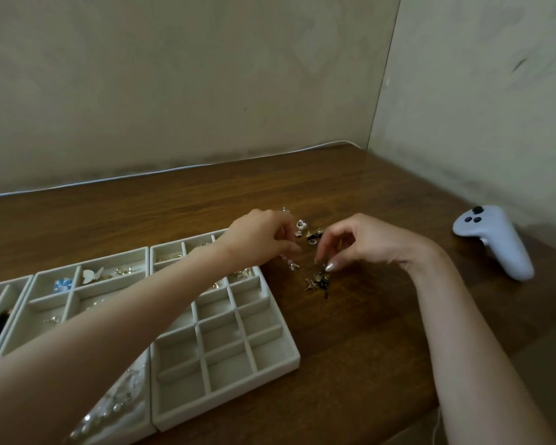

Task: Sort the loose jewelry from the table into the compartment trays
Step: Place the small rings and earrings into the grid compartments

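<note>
Loose jewelry lies on the wooden table in two small heaps: an upper heap (309, 234) of white, gold and dark pieces, and a lower heap (318, 281) of gold and black pieces. My left hand (260, 239) reaches across the right tray, fingers curled down, and pinches a small silver piece (291, 265) that hangs just under its fingertips. My right hand (360, 242) hovers over the lower heap with thumb and index finger pointing down onto it; whether they grip a piece is unclear. The right compartment tray (280, 364) has many small cells, most of them bare.
A middle tray (50, 303) holds a blue piece, a white butterfly and gold items. A third tray (0, 293) shows at the far left. A bag of pearly beads (116, 403) lies in front. A white controller (495, 242) rests on the right of the table (366, 348), near the wall.
</note>
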The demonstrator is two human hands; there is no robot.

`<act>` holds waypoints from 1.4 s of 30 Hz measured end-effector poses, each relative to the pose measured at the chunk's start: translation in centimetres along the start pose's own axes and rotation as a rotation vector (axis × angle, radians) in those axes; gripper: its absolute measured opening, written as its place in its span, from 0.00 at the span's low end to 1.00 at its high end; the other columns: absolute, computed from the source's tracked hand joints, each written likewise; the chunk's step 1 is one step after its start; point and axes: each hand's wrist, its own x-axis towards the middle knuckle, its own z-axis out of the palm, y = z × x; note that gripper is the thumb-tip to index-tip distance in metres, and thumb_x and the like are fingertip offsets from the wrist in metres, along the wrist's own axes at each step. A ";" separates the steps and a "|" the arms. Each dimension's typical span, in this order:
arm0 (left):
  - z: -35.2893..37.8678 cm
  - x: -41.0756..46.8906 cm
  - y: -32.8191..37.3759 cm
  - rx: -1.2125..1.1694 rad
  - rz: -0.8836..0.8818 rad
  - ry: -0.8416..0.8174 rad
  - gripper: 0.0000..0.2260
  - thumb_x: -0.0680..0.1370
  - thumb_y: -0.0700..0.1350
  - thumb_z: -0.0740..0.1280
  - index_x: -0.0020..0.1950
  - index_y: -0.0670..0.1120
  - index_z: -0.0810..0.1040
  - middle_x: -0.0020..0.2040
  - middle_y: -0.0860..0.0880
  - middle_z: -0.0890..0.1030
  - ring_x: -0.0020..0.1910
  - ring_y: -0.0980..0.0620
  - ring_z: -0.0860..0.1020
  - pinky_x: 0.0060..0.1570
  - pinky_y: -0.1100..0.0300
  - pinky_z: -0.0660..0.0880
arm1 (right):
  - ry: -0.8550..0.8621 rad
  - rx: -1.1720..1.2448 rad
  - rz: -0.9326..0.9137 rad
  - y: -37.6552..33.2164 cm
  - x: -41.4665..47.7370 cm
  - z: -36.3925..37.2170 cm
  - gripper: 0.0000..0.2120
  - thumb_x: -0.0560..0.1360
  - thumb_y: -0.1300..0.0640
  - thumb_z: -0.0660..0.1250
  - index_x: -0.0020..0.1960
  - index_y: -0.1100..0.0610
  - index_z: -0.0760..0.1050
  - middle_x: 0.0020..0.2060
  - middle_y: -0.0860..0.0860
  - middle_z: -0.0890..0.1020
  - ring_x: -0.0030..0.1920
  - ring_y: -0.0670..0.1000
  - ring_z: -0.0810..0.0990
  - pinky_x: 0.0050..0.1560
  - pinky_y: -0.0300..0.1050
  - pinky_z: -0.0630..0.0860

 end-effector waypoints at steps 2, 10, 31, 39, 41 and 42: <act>-0.3 -0.4 0.2 -0.005 0.048 -0.029 0.07 0.73 0.51 0.70 0.43 0.52 0.74 0.39 0.57 0.76 0.40 0.58 0.74 0.39 0.64 0.71 | 0.002 -0.020 0.034 0.0 0.3 0.3 0.09 0.69 0.60 0.74 0.44 0.47 0.81 0.41 0.44 0.79 0.42 0.42 0.76 0.41 0.39 0.68; 1.1 -1.1 1.2 0.050 0.206 -0.133 0.07 0.70 0.54 0.72 0.44 0.55 0.77 0.44 0.56 0.78 0.51 0.58 0.71 0.54 0.55 0.71 | 0.162 -0.001 0.009 0.0 0.9 0.8 0.09 0.69 0.60 0.74 0.42 0.46 0.81 0.44 0.46 0.82 0.47 0.44 0.79 0.50 0.44 0.74; 0.0 -2.2 1.6 0.120 0.188 -0.273 0.08 0.70 0.55 0.72 0.42 0.56 0.75 0.43 0.58 0.77 0.48 0.59 0.73 0.50 0.60 0.70 | 0.263 -0.022 -0.015 0.1 1.5 1.2 0.04 0.73 0.56 0.71 0.42 0.48 0.80 0.43 0.44 0.81 0.48 0.43 0.78 0.47 0.39 0.71; -0.2 -2.7 1.5 0.074 0.161 -0.173 0.05 0.73 0.52 0.70 0.44 0.53 0.76 0.42 0.58 0.76 0.40 0.62 0.71 0.38 0.67 0.66 | 0.366 -0.030 -0.035 0.3 2.2 1.8 0.01 0.74 0.56 0.70 0.44 0.50 0.79 0.41 0.43 0.78 0.44 0.41 0.75 0.39 0.34 0.67; -0.4 -3.0 1.4 0.053 0.163 -0.148 0.06 0.72 0.52 0.70 0.45 0.54 0.75 0.41 0.59 0.74 0.38 0.64 0.70 0.37 0.67 0.66 | 0.395 -0.019 -0.036 0.4 2.2 1.8 0.02 0.74 0.56 0.70 0.44 0.50 0.79 0.39 0.44 0.78 0.42 0.41 0.76 0.38 0.33 0.67; -0.3 -3.0 1.5 0.049 0.168 -0.143 0.07 0.72 0.53 0.70 0.46 0.54 0.75 0.41 0.59 0.74 0.38 0.65 0.70 0.37 0.67 0.65 | 0.413 -0.012 -0.039 0.4 2.2 1.8 0.02 0.74 0.56 0.70 0.43 0.50 0.79 0.38 0.44 0.79 0.40 0.40 0.76 0.37 0.32 0.67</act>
